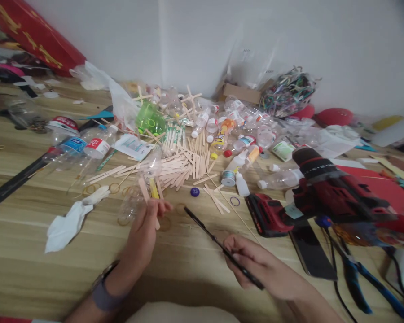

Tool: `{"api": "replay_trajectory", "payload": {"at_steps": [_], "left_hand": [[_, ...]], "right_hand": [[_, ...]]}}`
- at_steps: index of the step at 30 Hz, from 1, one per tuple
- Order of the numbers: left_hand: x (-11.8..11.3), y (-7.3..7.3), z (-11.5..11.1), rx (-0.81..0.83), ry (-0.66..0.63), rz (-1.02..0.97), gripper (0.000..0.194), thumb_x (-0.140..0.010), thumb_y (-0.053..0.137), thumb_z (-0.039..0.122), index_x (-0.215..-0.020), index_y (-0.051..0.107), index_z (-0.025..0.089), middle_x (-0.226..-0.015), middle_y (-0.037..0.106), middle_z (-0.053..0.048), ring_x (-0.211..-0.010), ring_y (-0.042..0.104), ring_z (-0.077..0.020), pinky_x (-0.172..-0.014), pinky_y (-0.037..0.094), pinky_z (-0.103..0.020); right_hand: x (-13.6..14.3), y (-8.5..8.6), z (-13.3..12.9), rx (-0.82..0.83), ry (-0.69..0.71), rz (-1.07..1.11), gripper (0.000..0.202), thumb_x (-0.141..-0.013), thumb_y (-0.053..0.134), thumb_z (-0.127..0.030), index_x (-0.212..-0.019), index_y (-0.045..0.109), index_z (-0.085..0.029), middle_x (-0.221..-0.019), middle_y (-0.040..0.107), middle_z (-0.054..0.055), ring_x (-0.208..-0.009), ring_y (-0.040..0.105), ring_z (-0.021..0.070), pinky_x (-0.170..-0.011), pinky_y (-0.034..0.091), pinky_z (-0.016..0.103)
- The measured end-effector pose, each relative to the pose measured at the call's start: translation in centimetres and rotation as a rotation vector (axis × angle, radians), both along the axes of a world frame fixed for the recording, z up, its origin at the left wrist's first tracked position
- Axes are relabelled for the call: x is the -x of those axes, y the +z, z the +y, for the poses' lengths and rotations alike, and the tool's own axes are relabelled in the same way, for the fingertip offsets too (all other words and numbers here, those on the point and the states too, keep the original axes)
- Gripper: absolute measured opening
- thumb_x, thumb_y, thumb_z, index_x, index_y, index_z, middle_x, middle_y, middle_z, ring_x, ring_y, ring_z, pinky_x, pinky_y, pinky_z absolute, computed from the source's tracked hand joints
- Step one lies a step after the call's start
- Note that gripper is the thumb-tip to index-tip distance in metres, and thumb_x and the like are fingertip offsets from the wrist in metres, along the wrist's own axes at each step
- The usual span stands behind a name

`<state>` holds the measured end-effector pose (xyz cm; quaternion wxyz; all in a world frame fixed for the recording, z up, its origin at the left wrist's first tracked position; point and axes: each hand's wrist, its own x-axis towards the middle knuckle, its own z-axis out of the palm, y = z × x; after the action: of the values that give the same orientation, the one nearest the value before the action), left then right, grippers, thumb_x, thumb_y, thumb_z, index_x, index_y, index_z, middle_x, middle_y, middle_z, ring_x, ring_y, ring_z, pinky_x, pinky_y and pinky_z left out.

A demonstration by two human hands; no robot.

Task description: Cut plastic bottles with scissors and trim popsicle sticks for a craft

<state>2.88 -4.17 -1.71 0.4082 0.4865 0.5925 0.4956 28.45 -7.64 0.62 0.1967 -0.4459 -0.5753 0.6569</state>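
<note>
My left hand (144, 229) is closed around a wooden craft stick (144, 190) that stands up out of the fingers. Beside it rise a yellow strip (154, 188) and another stick edge; whether these are gripped too is unclear. Clear plastic, seemingly a bottle (131, 204), lies just behind this hand, and I cannot tell if it is touched. In my right hand (249, 260) is a slim black pen-like tool (218, 242), slanting up and left over the table; its exact kind is blurred. A purple bottle cap (195, 192) lies on the table beyond the tool's tip.
Loose craft sticks (178, 170) and plastic bottles (218, 139) crowd the middle back. To the right are a red-black drill (336, 193), a battery (267, 215), a phone (311, 251) and blue-handled pliers (357, 278). A crumpled tissue (70, 224) lies left.
</note>
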Motion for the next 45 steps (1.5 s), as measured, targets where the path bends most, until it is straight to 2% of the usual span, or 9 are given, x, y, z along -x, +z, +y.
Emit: {"api": "replay_trajectory", "payload": {"at_steps": [3,6,10,15,20,25,31,35,45], "left_hand": [[-0.2,0.6,0.0,-0.092,-0.127,0.069,0.041,-0.097,0.037,0.053,-0.104,0.062,0.021,-0.115,0.067,-0.009,-0.113,0.057,-0.0238,-0.098,0.045,-0.039],[-1.4,0.4,-0.2,0.030,-0.274,-0.014,0.045,-0.095,0.038,0.060,-0.089,0.059,0.021,-0.083,0.065,-0.005,-0.081,0.062,-0.0211,-0.074,0.052,-0.034],[-3.8,-0.4,-1.1,0.230,-0.259,-0.201,0.052,-0.091,0.035,0.070,-0.071,0.044,0.023,-0.060,0.044,0.005,-0.051,0.046,-0.0127,-0.048,0.041,-0.025],[-5.3,-0.3,-1.9,0.373,-0.182,-0.305,0.053,-0.086,0.037,0.075,-0.076,0.047,0.023,-0.062,0.046,0.004,-0.055,0.047,-0.0134,-0.050,0.041,-0.025],[-4.4,0.0,-1.8,0.372,-0.278,-0.231,0.051,-0.089,0.035,0.070,-0.082,0.054,0.023,-0.065,0.051,0.003,-0.056,0.048,-0.0135,-0.049,0.039,-0.024],[-3.6,0.6,-1.7,0.391,-0.427,-0.314,0.044,-0.091,0.036,0.062,-0.087,0.054,0.022,-0.055,0.033,0.007,-0.047,0.027,-0.0103,-0.042,0.021,-0.023],[-3.9,0.9,-2.2,0.628,-0.749,-0.600,0.047,-0.085,0.042,0.070,-0.076,0.036,0.024,-0.051,0.024,0.012,-0.043,0.013,-0.0071,-0.042,0.016,-0.021],[-3.5,1.1,-2.5,0.571,-0.756,-0.566,0.044,-0.086,0.046,0.065,-0.088,0.049,0.021,-0.056,0.031,0.011,-0.045,0.019,-0.0074,-0.044,0.021,-0.022],[-1.8,3.3,-2.6,0.389,-0.583,-0.012,0.045,-0.094,0.035,0.053,-0.085,0.062,0.018,-0.055,0.036,0.007,-0.051,0.032,-0.0112,-0.052,0.025,-0.027]], "right_hand": [[0.4,0.1,-0.5,0.543,-0.108,0.500,0.039,-0.082,0.064,-0.056,-0.085,0.046,-0.022,-0.054,0.029,-0.012,-0.039,0.011,0.0044,-0.033,0.013,0.015],[1.7,-0.6,-0.9,0.628,-0.193,0.736,0.042,-0.072,0.078,-0.051,-0.083,0.048,-0.022,-0.055,0.027,-0.014,-0.037,0.003,0.0027,-0.028,0.006,0.014],[4.5,-1.2,-0.8,0.327,-0.310,0.748,0.044,-0.075,0.077,-0.052,-0.076,0.043,-0.023,-0.055,0.029,-0.014,-0.034,0.010,0.0017,-0.028,0.016,0.013],[7.7,-1.0,0.0,-0.213,-0.517,0.382,0.033,-0.079,0.076,-0.042,-0.087,0.050,-0.023,-0.078,0.055,-0.003,-0.066,0.056,0.0106,-0.061,0.050,0.023],[7.5,-0.4,0.7,-0.280,-0.479,0.433,0.040,-0.085,0.065,-0.040,-0.119,0.047,-0.025,-0.082,0.062,0.000,-0.070,0.062,0.0169,-0.063,0.052,0.031],[5.2,0.4,1.9,-0.488,-0.666,0.036,0.030,-0.083,0.069,-0.032,-0.107,0.054,-0.023,-0.074,0.056,-0.004,-0.058,0.052,0.0101,-0.053,0.043,0.023],[7.1,0.2,3.1,-0.285,-0.664,0.303,0.035,-0.076,0.075,-0.034,-0.094,0.046,-0.024,-0.066,0.057,-0.008,-0.056,0.056,0.0102,-0.054,0.045,0.022],[7.7,-0.1,3.5,-0.369,-0.771,0.285,0.034,-0.074,0.075,-0.028,-0.094,0.047,-0.025,-0.062,0.053,-0.011,-0.052,0.051,0.0087,-0.051,0.042,0.020],[1.8,0.6,2.4,-1.144,-0.232,-0.755,0.030,-0.095,0.053,-0.043,-0.113,0.061,-0.020,-0.084,0.056,0.004,-0.071,0.060,0.0188,-0.058,0.047,0.028]]}}
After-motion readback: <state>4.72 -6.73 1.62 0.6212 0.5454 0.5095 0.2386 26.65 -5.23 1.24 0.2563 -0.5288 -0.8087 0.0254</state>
